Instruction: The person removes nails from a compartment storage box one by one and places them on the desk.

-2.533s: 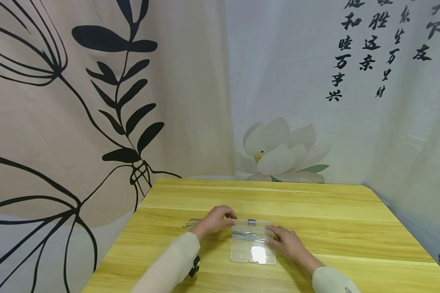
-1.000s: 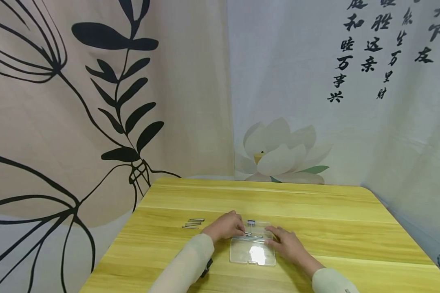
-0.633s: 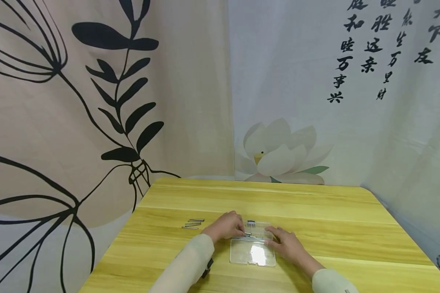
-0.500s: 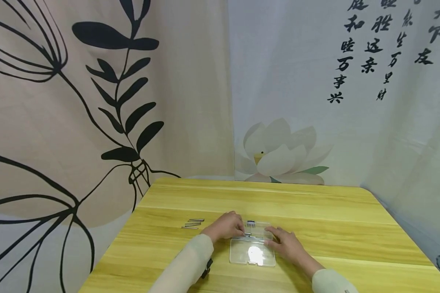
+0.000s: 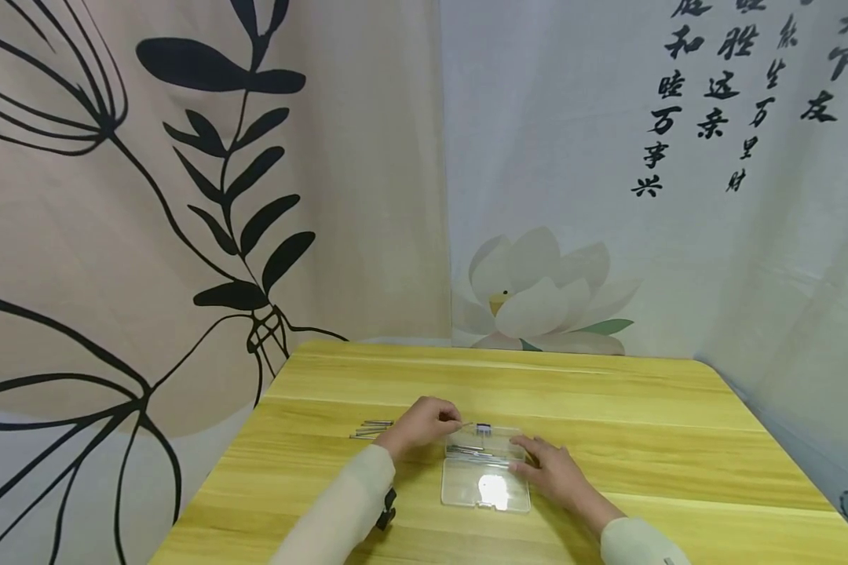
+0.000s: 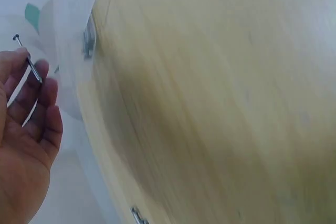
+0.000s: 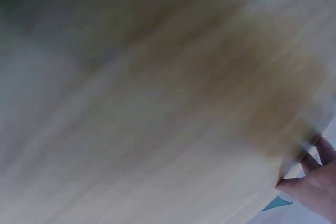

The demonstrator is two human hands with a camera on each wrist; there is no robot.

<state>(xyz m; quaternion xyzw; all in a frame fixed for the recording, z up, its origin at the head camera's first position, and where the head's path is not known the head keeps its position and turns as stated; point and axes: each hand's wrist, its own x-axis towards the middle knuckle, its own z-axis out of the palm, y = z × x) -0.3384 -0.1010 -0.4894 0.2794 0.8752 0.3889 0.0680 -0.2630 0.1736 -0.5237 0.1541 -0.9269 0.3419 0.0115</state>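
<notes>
My left hand (image 5: 427, 422) is raised over the far left corner of a clear plastic box (image 5: 485, 502) and pinches a nail (image 6: 29, 60) between thumb and fingers. The left wrist view shows the nail's head sticking up past the thumb. The box lies unfolded on the table, lid toward me, a blue catch (image 5: 484, 429) at its far edge. Several nails (image 5: 477, 453) lie in its far half. At the box's right edge, my right hand (image 5: 554, 468) holds it with thumb and fingers; the right wrist view shows this grip blurred.
Loose nails (image 5: 373, 428) lie on the wooden table (image 5: 643, 439) left of the box, partly behind my left wrist. A printed curtain (image 5: 367, 196) hangs behind the table's far edge.
My left hand reached down into the box's far half, then came up and left with a nail pinched in it. My right hand has stayed at the box's right edge.
</notes>
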